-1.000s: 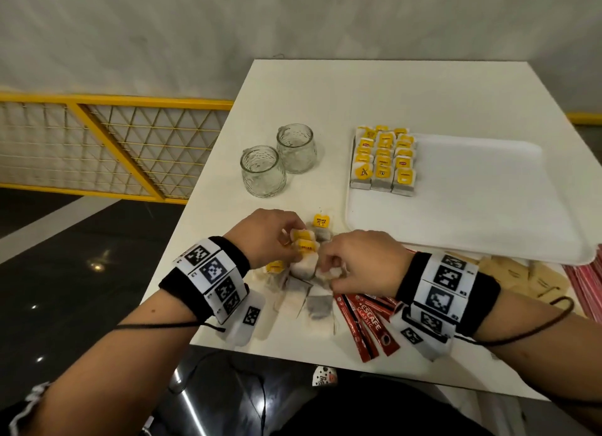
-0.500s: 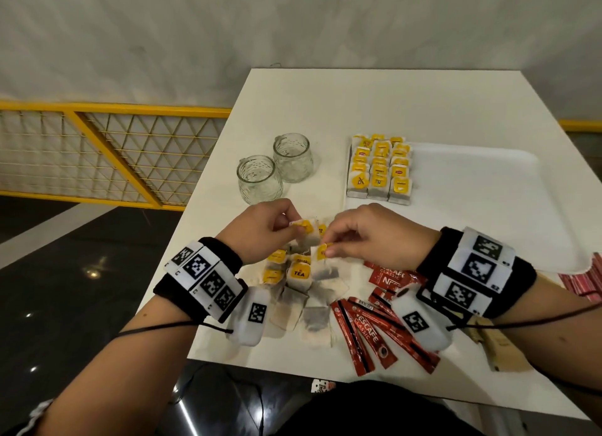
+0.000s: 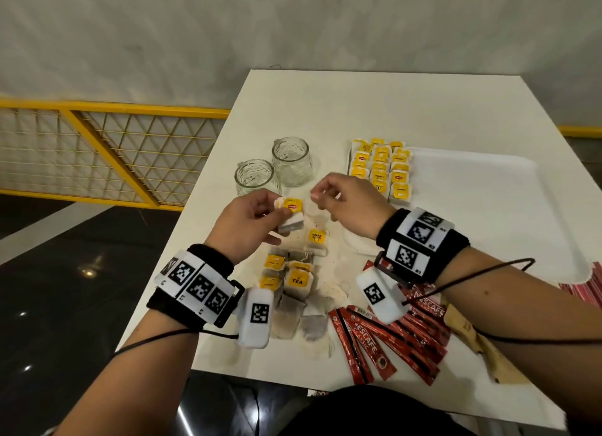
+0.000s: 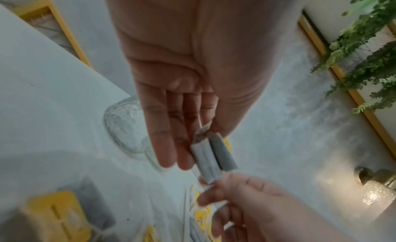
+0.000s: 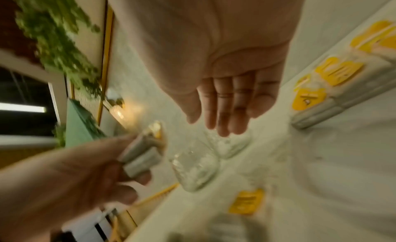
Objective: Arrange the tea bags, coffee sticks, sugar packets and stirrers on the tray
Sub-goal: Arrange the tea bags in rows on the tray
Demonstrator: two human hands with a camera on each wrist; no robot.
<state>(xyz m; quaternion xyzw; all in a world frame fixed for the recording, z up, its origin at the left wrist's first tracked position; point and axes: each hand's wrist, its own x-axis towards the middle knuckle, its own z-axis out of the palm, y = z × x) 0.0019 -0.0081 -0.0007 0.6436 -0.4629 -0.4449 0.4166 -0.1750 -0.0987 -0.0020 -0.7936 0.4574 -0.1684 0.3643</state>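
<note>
My left hand (image 3: 280, 212) pinches a tea bag (image 3: 291, 215) with a yellow tag, held above the table just left of centre. In the left wrist view the folded grey tea bag (image 4: 212, 157) sits between thumb and fingers (image 4: 171, 144). My right hand (image 3: 321, 196) hovers just right of it, thumb and forefinger tips close together, with nothing visible between them. Its fingers (image 5: 222, 113) look empty in the right wrist view. The white tray (image 3: 488, 207) lies at the right, with several tea bags (image 3: 381, 168) in rows at its left end. Loose tea bags (image 3: 293, 279) lie below my hands.
Two empty glass jars (image 3: 254, 178) (image 3: 291, 160) stand left of the tray. Red coffee sticks (image 3: 374, 341) fan out near the table's front edge, with brown sugar packets (image 3: 462, 328) to their right. Red-striped packets (image 3: 583, 285) show at the far right. A yellow railing (image 3: 114, 142) runs left.
Both hands rose from the loose pile and moved away from me. My left hand now holds one tea bag up; my right hand has drawn slightly apart toward the tray.
</note>
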